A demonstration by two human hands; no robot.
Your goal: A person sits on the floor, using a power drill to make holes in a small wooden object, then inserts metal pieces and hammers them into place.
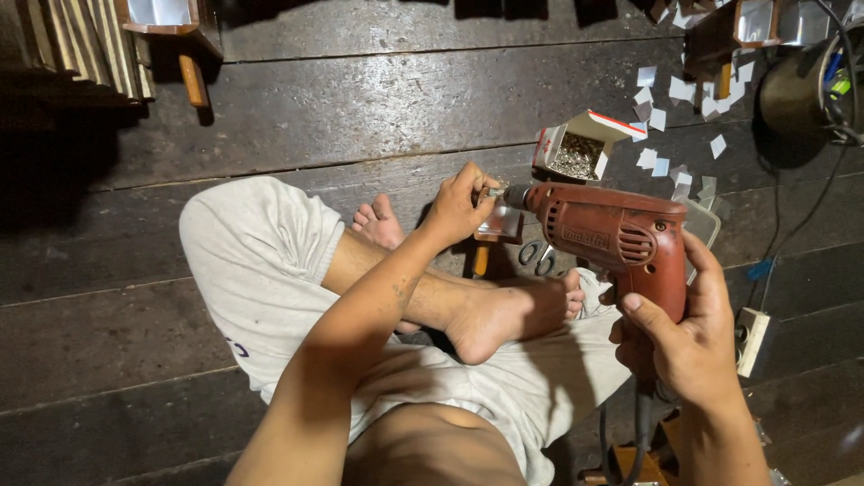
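Right hand [688,346] gripping red drill [621,238], left hand [459,205] pinching its chuck, open white-red box [580,148] (screws inside) behind

Dark plank floor [378,108]: scissors [537,256], metal scraps [670,117].

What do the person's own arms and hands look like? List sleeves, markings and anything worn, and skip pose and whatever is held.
Both arms are bare, with no sleeves in view. The left hand and right hand wear no gloves, and no rings or watch show. The left forearm carries a few small dark marks near the wrist. The fingernails are short. Light grey shorts are the only clothing visible.
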